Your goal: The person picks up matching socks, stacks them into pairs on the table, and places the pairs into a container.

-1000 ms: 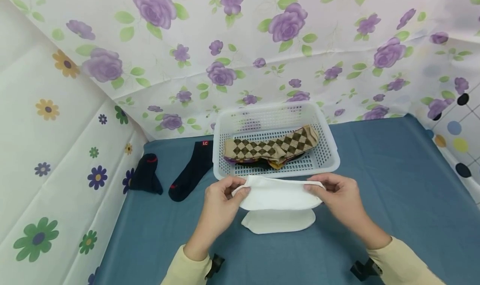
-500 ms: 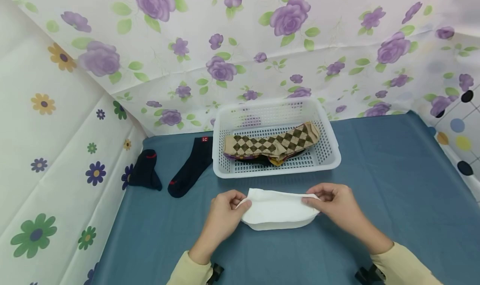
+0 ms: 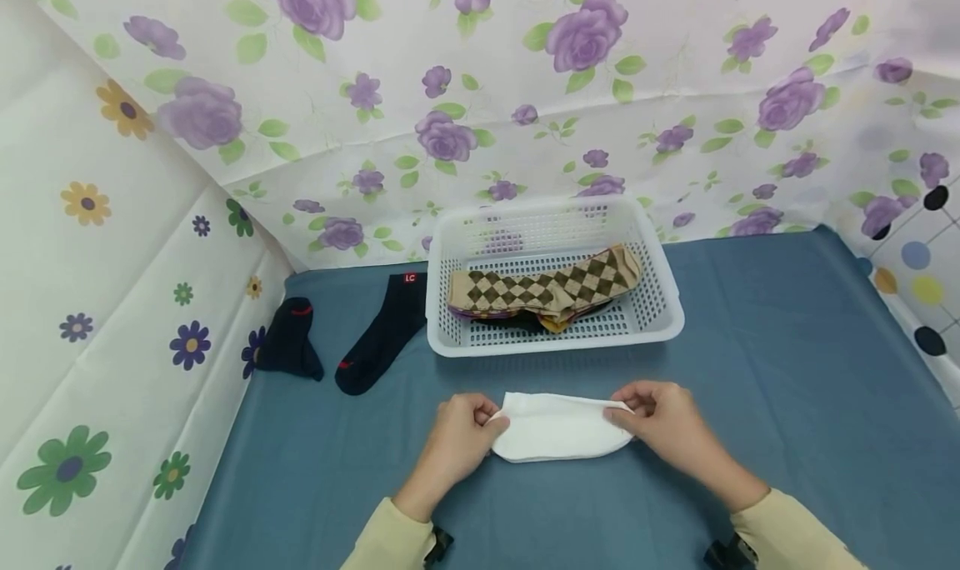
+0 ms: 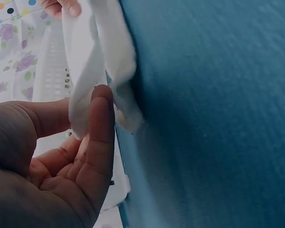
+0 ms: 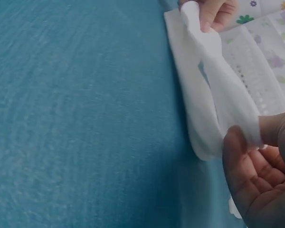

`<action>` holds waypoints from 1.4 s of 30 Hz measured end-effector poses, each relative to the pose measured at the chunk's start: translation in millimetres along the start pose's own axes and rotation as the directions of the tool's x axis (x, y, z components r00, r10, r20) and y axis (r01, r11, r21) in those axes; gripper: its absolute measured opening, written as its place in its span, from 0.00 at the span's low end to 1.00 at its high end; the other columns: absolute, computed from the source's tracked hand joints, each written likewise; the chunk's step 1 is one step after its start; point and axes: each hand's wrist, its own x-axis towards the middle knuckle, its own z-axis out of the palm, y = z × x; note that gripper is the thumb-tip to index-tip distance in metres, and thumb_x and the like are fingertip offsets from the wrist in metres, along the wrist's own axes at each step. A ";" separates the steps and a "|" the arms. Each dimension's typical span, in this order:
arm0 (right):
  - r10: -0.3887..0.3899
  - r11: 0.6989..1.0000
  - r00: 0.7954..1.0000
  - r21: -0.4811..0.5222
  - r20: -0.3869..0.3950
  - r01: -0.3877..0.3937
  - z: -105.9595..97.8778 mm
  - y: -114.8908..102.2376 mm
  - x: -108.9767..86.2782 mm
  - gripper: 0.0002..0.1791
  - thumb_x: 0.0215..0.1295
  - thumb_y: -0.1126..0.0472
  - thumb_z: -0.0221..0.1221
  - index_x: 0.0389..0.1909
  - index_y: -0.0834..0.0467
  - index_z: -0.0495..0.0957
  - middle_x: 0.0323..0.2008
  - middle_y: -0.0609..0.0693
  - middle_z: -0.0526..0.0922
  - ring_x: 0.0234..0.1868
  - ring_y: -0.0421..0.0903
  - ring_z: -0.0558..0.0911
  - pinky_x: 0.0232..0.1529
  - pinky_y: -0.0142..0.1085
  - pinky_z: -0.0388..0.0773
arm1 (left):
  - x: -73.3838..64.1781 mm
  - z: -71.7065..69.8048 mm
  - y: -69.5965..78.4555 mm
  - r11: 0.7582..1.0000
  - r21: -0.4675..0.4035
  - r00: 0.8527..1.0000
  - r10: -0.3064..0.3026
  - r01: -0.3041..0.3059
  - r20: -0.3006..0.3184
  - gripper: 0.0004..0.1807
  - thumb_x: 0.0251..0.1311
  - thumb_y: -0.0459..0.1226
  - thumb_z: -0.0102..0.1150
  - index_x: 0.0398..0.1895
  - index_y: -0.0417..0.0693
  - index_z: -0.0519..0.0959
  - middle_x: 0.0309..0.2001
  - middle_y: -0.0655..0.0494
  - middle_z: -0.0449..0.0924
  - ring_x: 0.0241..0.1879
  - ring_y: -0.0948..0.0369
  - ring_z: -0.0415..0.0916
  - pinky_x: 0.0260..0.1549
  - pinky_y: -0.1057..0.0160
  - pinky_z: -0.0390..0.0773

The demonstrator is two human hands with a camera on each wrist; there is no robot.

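Observation:
A white sock (image 3: 558, 428) is stretched sideways between both hands in front of the basket. My left hand (image 3: 459, 437) pinches its left end between thumb and fingers. At the other end my right hand (image 3: 663, 420) grips it the same way. Under it a second white sock (image 5: 192, 99) lies on the blue cloth, as the right wrist view shows. From the head view that lower sock is hidden behind the held one. In the left wrist view the two socks hang close together, the lower sock (image 4: 118, 52) on the cloth side.
Behind the hands stands a white plastic basket (image 3: 555, 349) with folded argyle socks (image 3: 551, 295) and others beneath. Left of it lie a flat dark sock (image 3: 382, 332) and a bunched dark sock (image 3: 291, 341) on the blue cloth (image 3: 765, 370). Flowered sheets rise at the back and sides.
Both hands have brought the held white sock down and toward the person, over the second white sock, which was visible below it one second ago. The basket and dark socks stay put.

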 end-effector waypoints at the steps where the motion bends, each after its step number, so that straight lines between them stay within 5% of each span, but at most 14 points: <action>1: 0.004 1.000 1.000 -0.015 0.005 -0.004 0.9 1.1 0.0 0.11 0.52 0.48 0.68 0.32 0.48 0.82 0.22 0.44 0.80 0.21 0.40 0.75 0.20 0.32 0.72 | 0.3 0.7 -1.0 1.000 0.005 1.000 -0.002 0.002 0.004 0.05 0.55 0.39 0.64 0.28 0.48 0.81 0.18 0.58 0.75 0.17 0.65 0.70 0.18 0.66 0.71; 8: 0.015 0.996 1.000 -0.087 -0.023 -0.017 3.7 0.9 -1.1 0.12 0.54 0.54 0.67 0.39 0.51 0.81 0.30 0.45 0.84 0.28 0.38 0.79 0.24 0.30 0.75 | 0.4 2.6 -2.3 0.997 0.074 1.000 -0.003 0.002 0.010 0.05 0.53 0.39 0.65 0.28 0.49 0.80 0.22 0.61 0.76 0.21 0.67 0.72 0.24 0.66 0.73; 17: 0.009 0.984 0.996 -0.177 -0.084 -0.023 1.7 -5.7 -2.4 0.20 0.56 0.49 0.65 0.47 0.53 0.77 0.39 0.48 0.83 0.32 0.38 0.78 0.30 0.34 0.74 | 1.4 3.7 7.7 0.981 0.192 0.990 0.009 0.019 -0.140 0.16 0.54 0.52 0.63 0.34 0.50 0.79 0.28 0.59 0.76 0.24 0.66 0.69 0.25 0.66 0.69; 22: 0.109 0.976 0.994 -0.188 -0.009 -0.109 2.6 -7.9 -0.7 0.25 0.54 0.42 0.64 0.46 0.55 0.76 0.37 0.48 0.81 0.31 0.40 0.77 0.29 0.33 0.73 | 4.8 6.5 4.5 0.989 0.132 0.995 -0.056 0.067 -0.085 0.23 0.50 0.54 0.65 0.37 0.45 0.78 0.29 0.56 0.76 0.26 0.63 0.70 0.26 0.64 0.71; 32: 0.138 0.973 0.989 -0.194 0.047 -0.127 6.5 -7.7 2.1 0.29 0.51 0.38 0.64 0.46 0.55 0.76 0.32 0.48 0.77 0.31 0.42 0.75 0.29 0.35 0.71 | 5.8 14.4 7.7 0.986 0.123 0.994 -0.110 0.110 -0.006 0.26 0.44 0.51 0.71 0.38 0.42 0.77 0.23 0.56 0.72 0.22 0.62 0.68 0.21 0.66 0.68; 42: 0.168 0.979 0.979 -0.138 0.117 -0.152 9.1 -6.8 3.7 0.23 0.48 0.48 0.70 0.42 0.56 0.77 0.27 0.48 0.75 0.26 0.43 0.72 0.24 0.34 0.68 | 4.6 19.3 7.0 0.986 0.131 0.993 -0.110 0.104 0.039 0.17 0.43 0.44 0.73 0.24 0.47 0.73 0.15 0.58 0.60 0.15 0.62 0.55 0.15 0.64 0.56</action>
